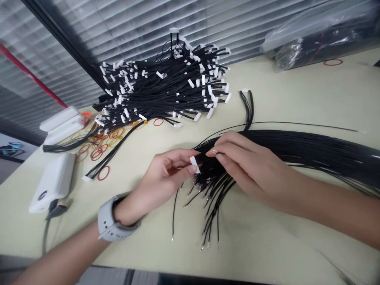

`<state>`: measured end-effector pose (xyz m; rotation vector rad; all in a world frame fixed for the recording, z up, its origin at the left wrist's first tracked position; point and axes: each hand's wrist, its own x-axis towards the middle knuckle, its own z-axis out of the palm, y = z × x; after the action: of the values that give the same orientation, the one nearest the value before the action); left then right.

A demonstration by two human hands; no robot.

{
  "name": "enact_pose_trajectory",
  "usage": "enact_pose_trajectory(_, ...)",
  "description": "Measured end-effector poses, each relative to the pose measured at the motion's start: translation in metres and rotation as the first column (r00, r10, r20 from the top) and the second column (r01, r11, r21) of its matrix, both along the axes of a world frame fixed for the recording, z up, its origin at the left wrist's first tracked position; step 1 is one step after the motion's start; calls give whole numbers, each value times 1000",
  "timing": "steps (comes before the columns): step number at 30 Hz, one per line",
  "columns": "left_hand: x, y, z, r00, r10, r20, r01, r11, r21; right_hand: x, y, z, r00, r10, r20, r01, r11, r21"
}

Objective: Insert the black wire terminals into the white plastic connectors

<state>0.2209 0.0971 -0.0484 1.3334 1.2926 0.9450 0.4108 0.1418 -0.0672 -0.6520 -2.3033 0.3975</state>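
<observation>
Between the thumb and fingers of my left hand (pixel 166 174) is a small white connector housing (pixel 194 164). My right hand (pixel 249 162), just to its right, pinches a thin black wire (pixel 217 152) whose metal terminal pokes out past the fingertips toward the housing. A small gap separates the two. Under both hands lies a thick bundle of black wires (pixel 311 146), running off to the right edge. Its loose ends (pixel 209 213) fan out below the hands and carry tiny metal terminals. Whether other wires sit in the housing is hard to make out.
A large heap of black cables with white connectors (pixel 166 87) lies at the back by the blinds. Red and yellow rubber bands (pixel 97 146) are scattered left of it. A white power bank (pixel 53 184) with a cable stands at left. Plastic-wrapped wires (pixel 320 43) lie back right.
</observation>
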Motion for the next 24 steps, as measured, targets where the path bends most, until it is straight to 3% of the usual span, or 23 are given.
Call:
enact_pose_trajectory(4, -2, 2, 0, 998, 42, 46, -40, 999, -25, 4, 3, 7, 986, -98, -134, 122, 974, 190)
enact_pose_trajectory(7, -3, 2, -1, 998, 43, 42, -42, 999, -15, 2, -2, 7, 995, -44, -93, 46, 999, 25)
enact_pose_trajectory(11, -3, 1, -2, 997, 19, 68, -19, 1000, -8, -4, -10, 3, 998, -13, 69, 30, 969, -246)
enact_pose_trajectory(18, -1, 1, -2, 996, 23, 86, -23, 1000, -4, -5, -11, -1, 988, -16, 154, 72, 928, -366)
enact_pose_trajectory(24, 0, 0, -1, 997, -2, 74, 2, 1000, 2, -6, -8, -1, 987, -28, 159, 84, 929, -362)
